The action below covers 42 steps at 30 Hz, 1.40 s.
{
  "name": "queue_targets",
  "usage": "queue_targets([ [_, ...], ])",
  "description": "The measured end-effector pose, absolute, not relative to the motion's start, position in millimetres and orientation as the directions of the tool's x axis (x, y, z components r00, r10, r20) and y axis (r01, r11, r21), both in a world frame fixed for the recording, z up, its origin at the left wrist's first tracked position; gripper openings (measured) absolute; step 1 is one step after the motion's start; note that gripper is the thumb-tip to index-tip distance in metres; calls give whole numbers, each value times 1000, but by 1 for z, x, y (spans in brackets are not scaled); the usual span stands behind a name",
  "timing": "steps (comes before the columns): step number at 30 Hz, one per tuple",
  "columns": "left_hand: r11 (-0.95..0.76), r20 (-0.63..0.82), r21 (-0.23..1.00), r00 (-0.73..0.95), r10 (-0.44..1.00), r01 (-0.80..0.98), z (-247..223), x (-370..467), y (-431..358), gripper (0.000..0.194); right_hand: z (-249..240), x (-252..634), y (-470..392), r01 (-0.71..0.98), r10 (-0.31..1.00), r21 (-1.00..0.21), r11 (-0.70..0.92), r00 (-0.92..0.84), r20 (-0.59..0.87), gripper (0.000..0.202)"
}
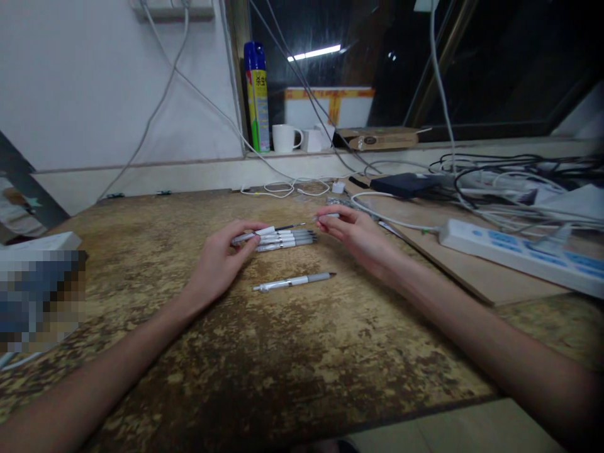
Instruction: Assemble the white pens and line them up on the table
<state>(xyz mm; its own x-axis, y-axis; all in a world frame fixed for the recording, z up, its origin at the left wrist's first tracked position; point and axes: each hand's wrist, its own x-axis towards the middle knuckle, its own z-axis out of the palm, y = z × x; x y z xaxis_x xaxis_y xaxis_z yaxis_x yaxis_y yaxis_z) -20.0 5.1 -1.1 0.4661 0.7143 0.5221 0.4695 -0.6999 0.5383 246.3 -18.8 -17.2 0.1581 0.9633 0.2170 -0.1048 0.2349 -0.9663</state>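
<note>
White-and-grey pens (285,239) lie on a mottled brown-and-tan table (283,352); the spray can (257,94) is blue, yellow and green.

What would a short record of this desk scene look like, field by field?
surface: worn wooden table
left hand: fingers on a row of pens, pinching one pen at its rear end
right hand: pinching a small grey pen part between its fingertips
apart: single pen lying alone, nearer the person than the row
right side: power strip, tangled cables
sill: spray can, white mug
</note>
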Motion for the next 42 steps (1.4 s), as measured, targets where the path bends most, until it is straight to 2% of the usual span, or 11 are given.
queue_targets([
  [2,-702,529,530,461,712,476,-1,-20,5,26,-17,247,-18,-66,956,-969,240,190,224,22],
  [5,-707,531,518,467,707,482,-1,-21,4,25,-17,243,-19,85,948,-964,252,178,264,21],
  [10,-728,525,497,504,686,473,2,-20,-1,25,-23,230,-21,209,959,-938,276,11,285,34],
  [14,-749,531,464,528,662,472,7,-18,-5,27,-22,226,-24,272,933,-892,361,-99,347,38],
  [23,-768,578,428,509,638,476,11,-25,-3,27,-8,234,-25,100,944,-939,329,-68,323,32],
  [28,-743,557,438,496,666,506,10,-33,0,28,-14,248,-20,124,946,-938,324,-41,322,40],
  [35,-707,528,459,475,704,537,9,-35,0,29,-20,259,-25,45,969,-971,236,59,239,42],
  [39,-696,524,458,464,714,553,9,-35,0,29,-16,255,-30,50,966,-966,254,33,255,39],
  [42,-691,517,458,465,718,558,9,-34,0,29,-13,254,-32,120,965,-958,261,-1,263,37],
])
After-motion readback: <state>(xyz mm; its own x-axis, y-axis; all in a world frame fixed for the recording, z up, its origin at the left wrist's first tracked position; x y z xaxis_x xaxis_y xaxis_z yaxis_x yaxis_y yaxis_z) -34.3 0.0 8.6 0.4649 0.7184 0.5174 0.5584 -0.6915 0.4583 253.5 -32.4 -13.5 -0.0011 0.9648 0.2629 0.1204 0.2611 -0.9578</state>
